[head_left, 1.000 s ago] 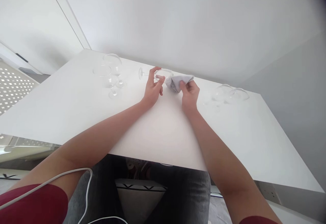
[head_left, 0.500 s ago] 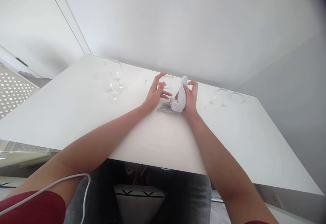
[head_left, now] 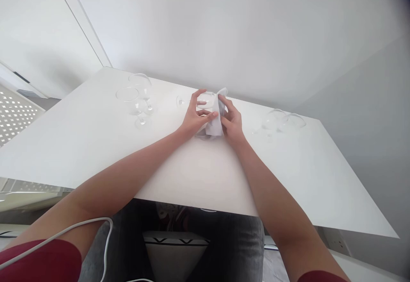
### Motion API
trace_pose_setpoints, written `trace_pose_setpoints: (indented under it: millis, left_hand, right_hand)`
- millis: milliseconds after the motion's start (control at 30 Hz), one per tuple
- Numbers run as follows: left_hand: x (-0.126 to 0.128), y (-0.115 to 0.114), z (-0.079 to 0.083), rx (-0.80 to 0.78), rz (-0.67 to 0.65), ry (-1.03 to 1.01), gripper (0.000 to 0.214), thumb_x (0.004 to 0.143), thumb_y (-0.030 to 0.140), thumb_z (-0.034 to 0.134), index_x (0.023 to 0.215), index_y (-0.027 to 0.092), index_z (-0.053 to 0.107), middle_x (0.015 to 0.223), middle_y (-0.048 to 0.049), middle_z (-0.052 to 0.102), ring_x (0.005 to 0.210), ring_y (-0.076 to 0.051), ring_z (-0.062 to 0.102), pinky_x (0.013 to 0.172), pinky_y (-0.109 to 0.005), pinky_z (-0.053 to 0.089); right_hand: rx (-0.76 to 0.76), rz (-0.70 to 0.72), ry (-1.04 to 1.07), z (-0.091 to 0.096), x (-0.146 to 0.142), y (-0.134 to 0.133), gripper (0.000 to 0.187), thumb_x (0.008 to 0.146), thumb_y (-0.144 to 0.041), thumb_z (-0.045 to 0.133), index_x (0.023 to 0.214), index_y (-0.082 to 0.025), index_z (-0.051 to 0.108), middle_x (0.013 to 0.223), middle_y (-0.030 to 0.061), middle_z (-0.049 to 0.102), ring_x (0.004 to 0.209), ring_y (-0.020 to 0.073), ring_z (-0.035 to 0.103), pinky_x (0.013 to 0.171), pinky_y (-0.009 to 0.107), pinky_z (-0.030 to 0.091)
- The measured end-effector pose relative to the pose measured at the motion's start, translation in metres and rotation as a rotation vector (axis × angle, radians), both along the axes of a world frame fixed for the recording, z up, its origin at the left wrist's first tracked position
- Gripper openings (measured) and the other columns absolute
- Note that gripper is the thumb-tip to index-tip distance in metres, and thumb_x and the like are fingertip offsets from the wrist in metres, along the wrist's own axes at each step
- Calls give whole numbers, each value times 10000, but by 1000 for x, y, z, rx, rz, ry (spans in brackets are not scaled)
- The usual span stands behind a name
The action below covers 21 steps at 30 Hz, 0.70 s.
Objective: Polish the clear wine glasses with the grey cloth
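A pale grey-white cloth (head_left: 214, 124) is bunched upright between my two hands above the white table. My right hand (head_left: 233, 121) is closed on its right side, fingertips at the upper edge. My left hand (head_left: 194, 117) has its thumb pressed on the cloth's left side; its other fingers are curved and partly hidden. Just behind the left fingers, a clear wine glass (head_left: 209, 98) appears on its side, bowl to the right beside the cloth and foot to the left. Whether the left fingers touch the glass, I cannot tell.
Two clear stemmed glasses (head_left: 127, 96) stand at the left of the white table (head_left: 198, 171). More clear glasses (head_left: 294, 120), faint against the surface, are at the right. A wall (head_left: 224, 30) runs along the back edge. A white cable (head_left: 107, 239) hangs by my left arm.
My left hand has gone from spread fingers beside the cloth to its thumb on it. My right hand has turned, and the cloth has opened into a flatter, upright piece.
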<state>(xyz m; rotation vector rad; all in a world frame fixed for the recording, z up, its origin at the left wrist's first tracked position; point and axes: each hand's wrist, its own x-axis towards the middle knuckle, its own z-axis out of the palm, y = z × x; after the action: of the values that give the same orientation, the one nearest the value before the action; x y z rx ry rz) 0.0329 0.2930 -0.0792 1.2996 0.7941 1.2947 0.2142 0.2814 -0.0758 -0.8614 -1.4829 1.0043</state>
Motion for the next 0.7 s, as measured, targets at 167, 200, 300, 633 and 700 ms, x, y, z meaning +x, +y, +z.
trace_pose_setpoints:
  millis: [167, 200, 300, 633, 700]
  left_hand:
    - [0, 1, 1, 10, 65, -13, 991, 721, 504, 1028, 1521, 432, 446, 1467, -96, 479, 960, -151, 738, 890, -354, 663]
    - [0, 1, 1, 15, 75, -5, 997, 715, 491, 1033, 1518, 431, 446, 1483, -99, 465, 993, -159, 731, 894, -351, 660]
    - [0, -1, 2, 21, 81, 24, 1021, 696, 456, 1047, 1520, 425, 445, 1517, -109, 429, 1043, -171, 714, 902, -353, 653]
    - [-4, 2, 0, 32, 275, 64, 647, 928, 292, 802, 1481, 398, 484, 1391, -71, 522, 753, -73, 646, 757, -299, 592]
    - [-5, 4, 0, 54, 313, 54, 624, 951, 296, 775, 1487, 404, 474, 1377, -67, 531, 733, -67, 638, 764, -300, 587]
  right_hand:
    - [96, -123, -180, 4, 1, 0, 950, 885, -609, 808, 1710, -369, 402, 1691, 97, 383, 1525, 300, 495, 1181, 452, 569]
    - [118, -189, -228, 4, 2, 1, 960, 886, -587, 805, 1719, -365, 381, 1686, 106, 374, 1545, 305, 468, 1222, 478, 537]
    - [196, -396, -348, 6, 5, 1, 971, 882, -480, 786, 1734, -356, 336, 1643, 123, 366, 1554, 308, 431, 1314, 555, 427]
    - [78, -263, -80, -2, 7, 5, 798, 838, -455, 852, 1545, -316, 510, 1542, 100, 526, 1383, 276, 600, 1152, 461, 582]
    - [-34, -205, 101, -4, 7, 8, 848, 788, -464, 914, 1501, -308, 483, 1377, 87, 628, 1193, 239, 683, 1007, 406, 635]
